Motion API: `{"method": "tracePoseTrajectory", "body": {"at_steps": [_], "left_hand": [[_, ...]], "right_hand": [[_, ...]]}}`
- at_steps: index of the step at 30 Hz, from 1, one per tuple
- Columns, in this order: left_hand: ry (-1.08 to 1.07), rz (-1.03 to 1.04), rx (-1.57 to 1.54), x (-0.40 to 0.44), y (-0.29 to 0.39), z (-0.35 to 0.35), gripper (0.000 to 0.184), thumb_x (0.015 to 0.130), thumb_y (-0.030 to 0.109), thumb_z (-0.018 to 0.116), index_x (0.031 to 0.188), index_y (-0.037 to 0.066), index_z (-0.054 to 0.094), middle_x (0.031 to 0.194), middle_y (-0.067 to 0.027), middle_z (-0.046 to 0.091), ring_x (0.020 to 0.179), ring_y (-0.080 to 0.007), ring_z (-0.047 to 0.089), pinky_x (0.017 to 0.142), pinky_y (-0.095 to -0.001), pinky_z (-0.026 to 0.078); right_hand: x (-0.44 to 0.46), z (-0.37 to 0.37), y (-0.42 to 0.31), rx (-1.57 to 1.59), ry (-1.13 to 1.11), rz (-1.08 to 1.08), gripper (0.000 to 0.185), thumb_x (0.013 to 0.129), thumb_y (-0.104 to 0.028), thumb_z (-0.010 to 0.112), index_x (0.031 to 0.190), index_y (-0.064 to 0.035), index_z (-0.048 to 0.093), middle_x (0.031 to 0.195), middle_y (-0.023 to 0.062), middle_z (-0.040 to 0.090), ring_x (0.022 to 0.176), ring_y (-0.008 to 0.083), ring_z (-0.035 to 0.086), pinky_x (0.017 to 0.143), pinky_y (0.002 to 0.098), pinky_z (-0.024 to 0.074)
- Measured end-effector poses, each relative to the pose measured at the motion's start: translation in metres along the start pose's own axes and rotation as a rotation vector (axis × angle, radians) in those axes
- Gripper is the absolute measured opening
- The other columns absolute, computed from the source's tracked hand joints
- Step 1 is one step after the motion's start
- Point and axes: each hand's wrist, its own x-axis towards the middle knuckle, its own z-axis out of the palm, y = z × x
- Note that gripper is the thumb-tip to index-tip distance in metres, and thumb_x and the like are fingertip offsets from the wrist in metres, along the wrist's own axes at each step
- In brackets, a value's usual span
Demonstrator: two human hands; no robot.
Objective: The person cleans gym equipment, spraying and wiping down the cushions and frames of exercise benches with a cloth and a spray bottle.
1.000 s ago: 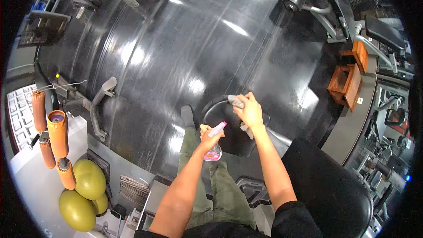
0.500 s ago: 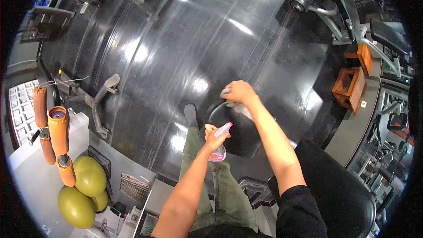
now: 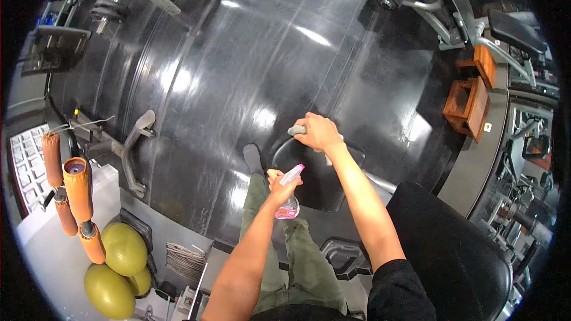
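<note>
My left hand (image 3: 282,189) is closed around a clear spray bottle (image 3: 288,208) with a pink-tipped trigger head and a pink label. It holds the bottle upright above my legs, in front of a black padded seat (image 3: 324,185). My right hand (image 3: 321,133) grips a grey cloth (image 3: 297,130) over the far edge of that seat. One end of the cloth sticks out left of the fingers, and part of it hangs below the palm. Whether the cloth touches the pad is hidden by the hand.
A large black bench pad (image 3: 449,252) stands close on my right. Wooden boxes (image 3: 467,107) sit farther right by a mirror. To the left are a grey metal machine frame (image 3: 126,148), orange rollers (image 3: 78,190) and green balls (image 3: 124,248). Dark, shiny floor (image 3: 238,71) stretches ahead.
My right hand has turned and shifted slightly across the seat, with the cloth now bunched more under the fingers. My left hand, with the spray bottle, sits slightly farther left in view.
</note>
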Motion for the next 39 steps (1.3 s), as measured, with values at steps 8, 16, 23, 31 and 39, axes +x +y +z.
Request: {"method": "tracePoseTrajectory", "body": {"at_steps": [8,16,23,31,39], "left_hand": [[0.070,-0.033,0.032,0.001,0.007,-0.002,0.068,0.066,0.032,0.083,0.106,0.005,0.037,0.108,-0.0088,0.035,0.103,-0.0205,0.045,0.087,-0.0338,0.044],[0.059,0.027,-0.084,0.022,-0.026,0.002,0.062,0.067,0.024,0.083,0.103,0.006,0.037,0.103,-0.0059,0.041,0.086,-0.0141,0.053,0.070,-0.0293,0.048],[0.036,0.130,-0.113,0.031,-0.040,0.002,0.039,0.070,0.019,0.079,0.099,0.008,0.057,0.085,0.0014,0.058,0.075,-0.0106,0.056,0.074,-0.0255,0.045],[0.119,0.045,-0.012,0.046,-0.063,0.004,0.026,0.071,0.018,0.076,0.092,0.013,0.063,0.087,0.0048,0.058,0.077,-0.0091,0.054,0.072,-0.0241,0.043],[0.085,0.001,-0.080,0.028,-0.026,-0.006,0.024,0.072,0.018,0.074,0.094,0.013,0.065,0.089,0.0046,0.060,0.079,-0.0089,0.054,0.074,-0.0251,0.041]], "right_hand": [[-0.079,-0.026,0.096,0.260,0.043,0.764,0.049,0.073,-0.052,0.067,0.109,-0.0195,0.074,0.112,0.0092,0.071,0.104,0.0309,0.067,0.093,0.0415,0.0518],[-0.020,-0.012,0.038,0.167,0.051,0.351,0.035,0.078,-0.047,0.062,0.100,-0.0226,0.075,0.102,0.0094,0.072,0.096,0.0345,0.068,0.089,0.0454,0.0523],[-0.087,-0.008,0.083,0.036,0.213,0.594,0.041,0.077,-0.048,0.068,0.109,-0.0234,0.073,0.109,0.0088,0.071,0.105,0.0292,0.066,0.092,0.0430,0.0518],[-0.081,-0.019,0.080,0.343,0.103,0.657,0.034,0.078,-0.043,0.067,0.105,-0.0244,0.075,0.105,0.0136,0.071,0.101,0.0295,0.068,0.089,0.0424,0.0526],[-0.111,-0.013,0.074,0.286,0.322,0.776,0.034,0.078,-0.039,0.069,0.108,-0.0225,0.074,0.111,0.0150,0.067,0.107,0.0361,0.064,0.091,0.0473,0.0512]]}}
